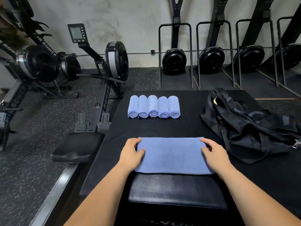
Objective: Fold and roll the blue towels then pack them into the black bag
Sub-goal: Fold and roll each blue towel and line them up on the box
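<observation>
Folded towel (172, 155) lies flat on the near part of the black mat (187, 128), its near long edge meeting a padded box (175, 190). Beyond the folded towel we have bare mat, then five rolled towels (154, 107) side by side. The black bag (247, 124) slumps to the right of the folded towel, apart from it. We reach in with both forearms, left hand (131, 154) on its left end, right hand (215, 154) on its right end. Each has its thumb on top, curled fingers pinching the short edge.
</observation>
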### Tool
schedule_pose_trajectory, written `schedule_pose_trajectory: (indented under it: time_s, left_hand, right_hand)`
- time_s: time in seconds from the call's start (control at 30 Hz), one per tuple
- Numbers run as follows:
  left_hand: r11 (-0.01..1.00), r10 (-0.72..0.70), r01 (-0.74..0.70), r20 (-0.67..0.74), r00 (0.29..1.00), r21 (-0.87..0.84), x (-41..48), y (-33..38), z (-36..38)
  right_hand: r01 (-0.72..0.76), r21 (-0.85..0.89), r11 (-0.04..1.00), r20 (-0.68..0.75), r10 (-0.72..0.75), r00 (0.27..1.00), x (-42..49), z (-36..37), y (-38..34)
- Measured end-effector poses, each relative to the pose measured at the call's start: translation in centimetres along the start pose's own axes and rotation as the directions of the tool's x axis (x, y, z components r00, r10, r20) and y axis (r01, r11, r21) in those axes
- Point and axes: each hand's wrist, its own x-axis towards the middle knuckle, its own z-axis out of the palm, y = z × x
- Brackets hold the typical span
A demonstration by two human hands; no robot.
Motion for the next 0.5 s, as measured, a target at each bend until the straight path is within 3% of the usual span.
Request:
schedule_pose_trajectory:
  time_s: [0.1, 0.3, 0.5]
  left_hand:
    - [0.997, 0.076, -0.074, -0.061, 0.995, 0.026, -0.5, -0.9, 0.9]
    - [0.997, 0.073, -0.072, -0.018, 0.997, 0.038, -0.5, -0.6, 0.7]
    - [0.975, 0.065, -0.071, 0.034, 0.997, 0.212, -0.3, 0.1, 0.7]
  right_hand:
    - [0.031, -0.044, 0.999, -0.027, -0.032, 0.999, -0.3, 0.6, 0.4]
    - [0.045, -0.054, 0.998, -0.051, -0.047, 0.998, 0.1, 0.9, 0.8]
    - [0.107, -0.15, 0.983, -0.042, -0.114, 0.993, 0.4, 1.8, 0.9]
